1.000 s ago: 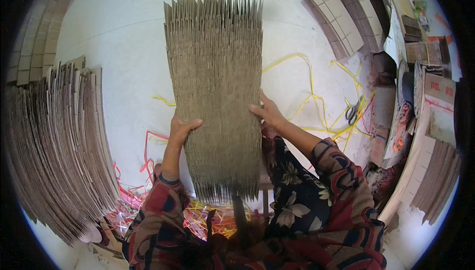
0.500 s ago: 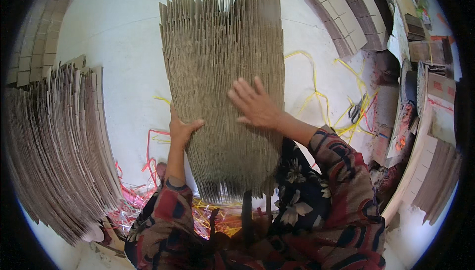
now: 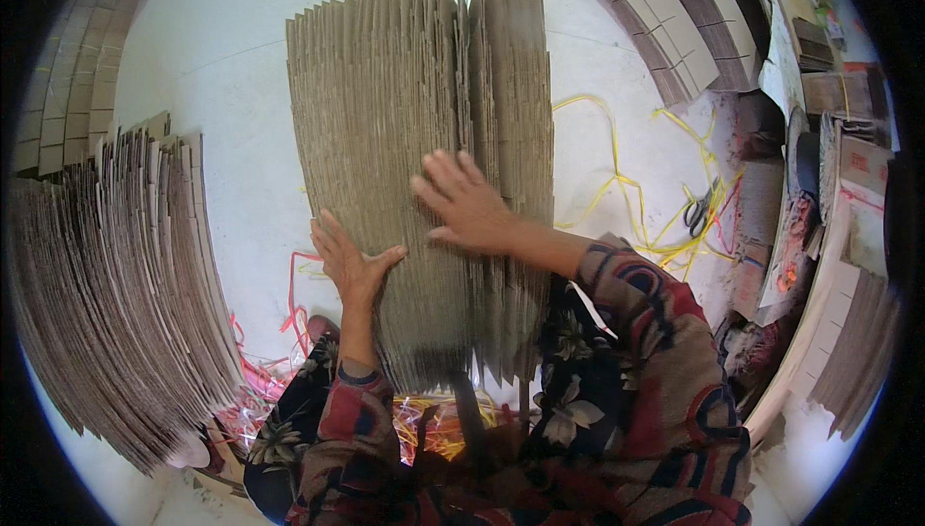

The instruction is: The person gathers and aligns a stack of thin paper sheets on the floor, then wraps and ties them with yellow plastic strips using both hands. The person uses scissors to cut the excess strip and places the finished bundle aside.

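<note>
A long stack of brown cardboard sheets stands on edge in front of me, its many thin edges facing up. A darker gap runs lengthwise through it, right of its middle. My left hand rests against the stack's left side, thumb stretched over the top edges and fingers apart. Flat on the top edges, near the middle, lies my right hand, palm down with its fingers spread. Neither hand is closed around anything. The stack's lower end reaches close to my lap.
On the left stands another large cardboard stack. Scissors lie among yellow straps on the pale floor. Bundled cardboard pieces lie at the far right. Red straps and colourful strips lie near my legs.
Both hands have shifted on the stack, the right one toward the left. The stack's far left edge has moved leftward, and a gap has opened right of the middle.
</note>
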The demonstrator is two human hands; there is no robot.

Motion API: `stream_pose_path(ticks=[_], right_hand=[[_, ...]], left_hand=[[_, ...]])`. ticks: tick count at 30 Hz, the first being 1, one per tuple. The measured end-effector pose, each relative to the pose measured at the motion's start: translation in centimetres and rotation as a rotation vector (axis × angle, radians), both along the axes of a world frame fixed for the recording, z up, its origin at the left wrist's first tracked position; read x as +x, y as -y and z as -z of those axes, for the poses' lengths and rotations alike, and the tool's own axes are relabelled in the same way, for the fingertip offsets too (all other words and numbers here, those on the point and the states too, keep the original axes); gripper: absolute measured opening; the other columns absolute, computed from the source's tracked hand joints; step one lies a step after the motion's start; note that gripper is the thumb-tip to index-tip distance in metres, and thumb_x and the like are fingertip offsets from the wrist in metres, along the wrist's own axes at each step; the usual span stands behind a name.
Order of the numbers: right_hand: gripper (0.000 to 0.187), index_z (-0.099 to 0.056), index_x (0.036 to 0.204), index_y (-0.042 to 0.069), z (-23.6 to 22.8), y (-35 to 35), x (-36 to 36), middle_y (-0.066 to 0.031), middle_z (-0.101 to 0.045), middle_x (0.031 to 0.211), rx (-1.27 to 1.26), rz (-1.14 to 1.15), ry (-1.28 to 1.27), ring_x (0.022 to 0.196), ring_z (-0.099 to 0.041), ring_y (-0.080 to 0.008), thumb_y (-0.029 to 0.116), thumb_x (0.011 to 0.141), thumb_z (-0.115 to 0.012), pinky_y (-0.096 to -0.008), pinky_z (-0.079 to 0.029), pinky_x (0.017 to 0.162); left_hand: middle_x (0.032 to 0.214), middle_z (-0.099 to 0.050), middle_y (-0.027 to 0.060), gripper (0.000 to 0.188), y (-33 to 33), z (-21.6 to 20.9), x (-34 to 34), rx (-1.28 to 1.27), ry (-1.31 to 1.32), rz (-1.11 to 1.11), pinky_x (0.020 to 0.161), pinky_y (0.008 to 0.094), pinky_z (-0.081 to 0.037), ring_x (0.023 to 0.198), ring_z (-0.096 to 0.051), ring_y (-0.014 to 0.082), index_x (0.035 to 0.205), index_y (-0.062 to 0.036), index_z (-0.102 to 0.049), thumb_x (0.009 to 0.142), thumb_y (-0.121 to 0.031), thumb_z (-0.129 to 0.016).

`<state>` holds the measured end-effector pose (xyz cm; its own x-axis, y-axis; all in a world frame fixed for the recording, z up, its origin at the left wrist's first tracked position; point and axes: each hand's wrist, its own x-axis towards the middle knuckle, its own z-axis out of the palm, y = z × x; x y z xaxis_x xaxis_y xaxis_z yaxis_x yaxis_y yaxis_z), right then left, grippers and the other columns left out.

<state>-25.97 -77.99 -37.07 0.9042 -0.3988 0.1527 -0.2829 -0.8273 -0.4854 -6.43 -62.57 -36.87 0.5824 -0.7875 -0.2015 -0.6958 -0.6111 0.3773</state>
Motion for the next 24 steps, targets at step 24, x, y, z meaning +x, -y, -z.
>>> stream_pose_path(ticks=[24], right_hand=[[0.071,-0.011,0.142,-0.005,1.7,3.7,-1.7,-0.0281,-0.06,0.09,0.382,0.373,-0.181,0.08,-0.059,-0.0435,0.009,0.086,-0.052,-0.0488,-0.048,0.069]], left_hand=[[0.146,-0.009,0.0332,0.142,0.1,0.4,0.0,0.015,-0.009,-0.013,0.106,0.0573,-0.024,0.135,-0.015,0.047,0.147,-0.0078,-0.004,0.041,-0.06,-0.083]])
